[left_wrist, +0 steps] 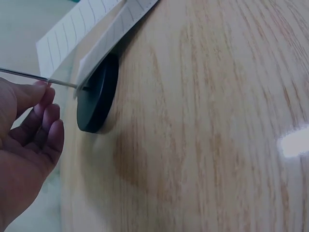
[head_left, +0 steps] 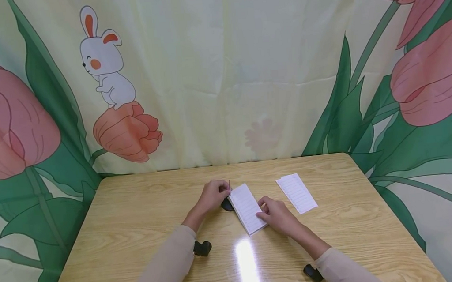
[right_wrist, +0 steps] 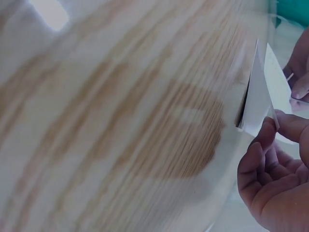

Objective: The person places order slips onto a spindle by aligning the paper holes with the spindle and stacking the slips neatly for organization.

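Note:
A paper spike with a round black base (left_wrist: 99, 96) and a thin metal rod (left_wrist: 19, 73) stands on the table. Lined slips lie over it: a lower slip (left_wrist: 111, 41) rests against the base, and an upper slip (left_wrist: 67, 37) is lifted at an angle, the rod passing through its corner. My left hand (head_left: 213, 194) pinches that corner beside the rod between thumb and forefinger. At the opposite end, my right hand (head_left: 275, 215) pinches the edge of the upper slip (head_left: 247, 205), its other fingers curled below, as the right wrist view shows.
More lined slips (head_left: 297, 193) lie overlapped on the wooden table (head_left: 136, 219) to the right of my right hand. Behind the table's far edge hangs a curtain (head_left: 214, 93) printed with tulips and a rabbit. Black straps (head_left: 202, 248) show at both wrists.

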The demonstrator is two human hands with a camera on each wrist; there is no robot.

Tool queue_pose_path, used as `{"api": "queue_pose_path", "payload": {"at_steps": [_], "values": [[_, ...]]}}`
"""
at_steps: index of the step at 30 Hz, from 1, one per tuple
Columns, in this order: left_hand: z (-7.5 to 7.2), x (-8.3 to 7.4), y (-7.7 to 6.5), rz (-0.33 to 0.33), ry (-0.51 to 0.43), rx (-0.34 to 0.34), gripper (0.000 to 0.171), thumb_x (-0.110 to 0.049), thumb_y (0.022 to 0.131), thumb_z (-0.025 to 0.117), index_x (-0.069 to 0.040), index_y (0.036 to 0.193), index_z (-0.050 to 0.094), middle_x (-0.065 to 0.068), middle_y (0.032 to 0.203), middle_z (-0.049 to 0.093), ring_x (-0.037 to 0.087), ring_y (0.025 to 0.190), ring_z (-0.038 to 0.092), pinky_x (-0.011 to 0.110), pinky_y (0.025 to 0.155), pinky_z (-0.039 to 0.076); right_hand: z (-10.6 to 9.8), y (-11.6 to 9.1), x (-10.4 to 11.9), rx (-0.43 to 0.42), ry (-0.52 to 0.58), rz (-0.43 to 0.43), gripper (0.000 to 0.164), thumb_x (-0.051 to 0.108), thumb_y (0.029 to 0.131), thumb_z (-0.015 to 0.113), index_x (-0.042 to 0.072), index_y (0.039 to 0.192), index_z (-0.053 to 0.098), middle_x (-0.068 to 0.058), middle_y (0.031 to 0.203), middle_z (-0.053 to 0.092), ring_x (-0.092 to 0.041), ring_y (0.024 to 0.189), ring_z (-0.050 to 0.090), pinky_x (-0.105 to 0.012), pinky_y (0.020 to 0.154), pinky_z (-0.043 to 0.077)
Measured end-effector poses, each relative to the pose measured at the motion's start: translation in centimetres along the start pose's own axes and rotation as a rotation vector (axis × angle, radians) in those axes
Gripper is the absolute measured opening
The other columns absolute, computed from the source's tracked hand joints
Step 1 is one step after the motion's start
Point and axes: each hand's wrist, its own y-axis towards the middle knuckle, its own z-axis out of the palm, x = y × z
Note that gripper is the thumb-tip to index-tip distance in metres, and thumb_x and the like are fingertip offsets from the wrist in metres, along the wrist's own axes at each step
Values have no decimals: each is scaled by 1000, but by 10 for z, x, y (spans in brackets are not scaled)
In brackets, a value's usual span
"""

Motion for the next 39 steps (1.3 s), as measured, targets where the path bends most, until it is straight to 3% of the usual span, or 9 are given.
{"api": "queue_pose_path", "payload": {"at_steps": [15, 28, 39], "values": [[10, 9, -1, -68, 3, -43, 9, 0, 94, 71, -4, 86, 74, 5, 81, 67, 14, 76, 56, 25, 69, 47, 2, 1, -4, 58, -87, -5, 33, 10, 94, 76, 2, 122, 60, 3, 77, 64, -10, 66, 56, -25, 60, 47], [13, 9, 1, -74, 27, -59, 12, 1, 91, 73, -3, 80, 73, 3, 75, 66, 13, 72, 54, 24, 66, 45, 3, 1, -4, 73, -143, -27, 29, 11, 93, 77, 4, 118, 62, 3, 76, 63, -9, 66, 55, -26, 60, 46], [10, 8, -2, -74, 19, -55, 6, -1, 94, 71, -4, 91, 75, 5, 84, 67, 15, 77, 59, 26, 70, 50, -2, 0, -6, 32, -155, -31, 21, 13, 93, 77, 6, 110, 66, 4, 79, 63, -9, 69, 56, -26, 62, 48]]}}
